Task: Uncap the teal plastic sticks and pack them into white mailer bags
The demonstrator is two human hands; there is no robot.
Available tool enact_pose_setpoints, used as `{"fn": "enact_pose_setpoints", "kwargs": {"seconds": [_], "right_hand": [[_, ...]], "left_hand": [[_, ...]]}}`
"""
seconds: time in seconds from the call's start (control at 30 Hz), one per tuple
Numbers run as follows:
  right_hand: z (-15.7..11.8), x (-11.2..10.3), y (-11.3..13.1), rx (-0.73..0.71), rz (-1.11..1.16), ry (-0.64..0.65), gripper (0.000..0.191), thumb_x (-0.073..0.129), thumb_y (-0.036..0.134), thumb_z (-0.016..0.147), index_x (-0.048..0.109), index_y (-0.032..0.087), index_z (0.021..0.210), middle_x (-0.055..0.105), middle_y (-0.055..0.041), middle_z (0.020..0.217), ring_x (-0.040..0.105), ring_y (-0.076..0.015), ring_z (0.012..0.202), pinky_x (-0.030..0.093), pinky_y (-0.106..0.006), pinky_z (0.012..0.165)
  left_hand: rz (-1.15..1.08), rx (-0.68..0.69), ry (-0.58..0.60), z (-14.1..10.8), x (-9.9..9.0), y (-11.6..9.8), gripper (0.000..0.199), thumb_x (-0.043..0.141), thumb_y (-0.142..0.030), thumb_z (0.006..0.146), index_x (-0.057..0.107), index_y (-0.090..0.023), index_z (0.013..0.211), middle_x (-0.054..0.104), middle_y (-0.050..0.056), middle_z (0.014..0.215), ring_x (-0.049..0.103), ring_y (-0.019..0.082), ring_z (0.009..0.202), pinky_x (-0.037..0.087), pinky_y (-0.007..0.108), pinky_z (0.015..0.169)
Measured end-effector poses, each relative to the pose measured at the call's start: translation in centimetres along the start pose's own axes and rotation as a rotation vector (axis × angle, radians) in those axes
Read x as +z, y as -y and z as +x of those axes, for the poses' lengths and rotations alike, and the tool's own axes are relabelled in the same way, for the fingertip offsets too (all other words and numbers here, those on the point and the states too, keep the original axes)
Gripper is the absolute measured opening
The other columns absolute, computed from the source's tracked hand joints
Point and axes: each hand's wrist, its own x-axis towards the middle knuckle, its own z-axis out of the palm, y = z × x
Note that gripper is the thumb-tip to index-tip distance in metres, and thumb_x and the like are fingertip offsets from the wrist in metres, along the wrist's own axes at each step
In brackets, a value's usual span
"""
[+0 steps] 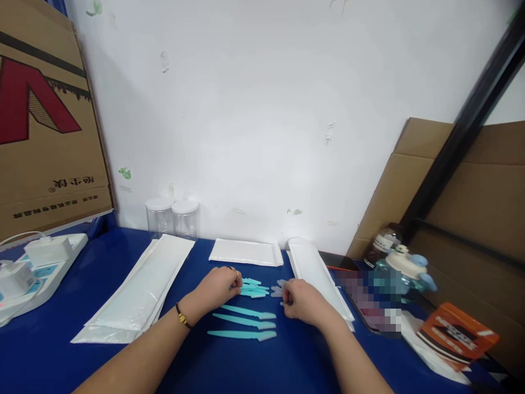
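Observation:
My left hand [219,284] is closed at the left end of a small pile of teal eyebrow razors [255,290], its fingertips pinched on the end of one; the grip is partly hidden. Below, three more teal razors [241,334] lie side by side, their blade ends to the right. To the right of the pile are several clear plastic caps [277,290]. My right hand [301,300] is curled over these caps, and the tip of one sticks out at its pinched fingers. The rest of that cap is covered by the hand.
White padded mailers lie at the left [137,290], back [246,252] and right [318,273]. Two clear lidded jars [159,219] stand against the wall. A power strip [61,268] is far left; a phone [361,301], teal bottle [404,273] and orange packet [457,334] sit right.

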Motion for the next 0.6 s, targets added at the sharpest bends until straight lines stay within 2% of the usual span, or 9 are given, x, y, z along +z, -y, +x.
{"fn": "enact_pose_setpoints", "kwargs": {"seconds": [0.27, 0.37, 0.43, 0.5, 0.6], "right_hand": [[-0.1, 0.2, -0.1, -0.055, 0.218, 0.046, 0.016, 0.059, 0.014, 0.059, 0.058, 0.019, 0.074, 0.059, 0.0014, 0.066, 0.05, -0.0106, 0.056, 0.031, -0.019, 0.048], [-0.1, 0.5, -0.3, -0.062, 0.24, 0.056, 0.017, 0.056, 0.007, 0.056, 0.058, 0.018, 0.069, 0.057, 0.0027, 0.062, 0.049, -0.0094, 0.054, 0.032, -0.018, 0.048], [0.0, 0.4, -0.3, -0.085, 0.287, 0.016, 0.015, 0.055, 0.005, 0.057, 0.056, 0.017, 0.064, 0.055, 0.0032, 0.06, 0.049, -0.0092, 0.054, 0.033, -0.018, 0.049], [0.0, 0.2, -0.2, -0.105, 0.441, -0.037, 0.012, 0.055, 0.008, 0.062, 0.056, 0.018, 0.069, 0.053, 0.0042, 0.059, 0.051, -0.0093, 0.053, 0.036, -0.019, 0.05], [0.2, -0.4, 0.1, -0.082, 0.823, -0.036, 0.009, 0.057, 0.02, 0.072, 0.056, 0.018, 0.081, 0.053, 0.0047, 0.059, 0.057, -0.0112, 0.051, 0.042, -0.021, 0.048]], "left_hand": [[-0.173, -0.045, -0.06, -0.3, -0.9, -1.1, 0.018, 0.033, -0.028, 0.088, 0.049, -0.02, 0.087, 0.058, 0.0, 0.072, 0.05, 0.014, 0.06, 0.035, 0.023, 0.057], [-0.253, -0.004, -0.078, -0.6, -1.2, -1.6, 0.027, 0.028, -0.035, 0.091, 0.049, -0.02, 0.085, 0.057, 0.001, 0.073, 0.049, 0.014, 0.063, 0.037, 0.024, 0.06], [-0.298, 0.005, -0.083, -0.6, -1.4, -1.9, 0.036, 0.024, -0.04, 0.092, 0.051, -0.019, 0.079, 0.058, 0.002, 0.077, 0.051, 0.014, 0.069, 0.039, 0.024, 0.066], [-0.313, -0.006, -0.076, -0.6, -1.6, -2.0, 0.043, 0.022, -0.042, 0.092, 0.052, -0.018, 0.073, 0.059, 0.003, 0.078, 0.052, 0.015, 0.072, 0.039, 0.024, 0.069], [-0.257, -0.012, -0.075, -0.4, -1.6, -1.9, 0.041, 0.027, -0.043, 0.09, 0.053, -0.018, 0.07, 0.056, 0.002, 0.074, 0.05, 0.015, 0.07, 0.039, 0.024, 0.066]]}}
